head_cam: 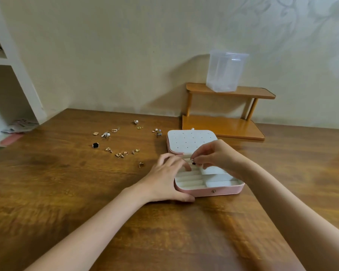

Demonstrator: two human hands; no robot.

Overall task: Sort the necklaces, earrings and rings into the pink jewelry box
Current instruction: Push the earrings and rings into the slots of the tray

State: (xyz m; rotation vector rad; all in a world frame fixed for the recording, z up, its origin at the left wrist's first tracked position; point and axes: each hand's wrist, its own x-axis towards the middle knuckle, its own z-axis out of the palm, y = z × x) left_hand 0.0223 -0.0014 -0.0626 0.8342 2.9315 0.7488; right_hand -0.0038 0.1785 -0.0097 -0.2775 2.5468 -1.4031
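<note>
While the pink jewelry box lies open on the wooden table, lid flat behind the tray, the right hand pinches a small dark earring between thumb and fingertips, over the tray's ring-roll section. Left hand braces the box's left edge: thumb against the front wall, fingers relaxed over the rim, gripping nothing. Loose earrings are scattered on the table left of the box, including a black hexagonal stud and pearl pieces. A small cluster sits just beside the lid's left corner. Behind the box, a two-tier wooden shelf carries a clear plastic container.
</note>
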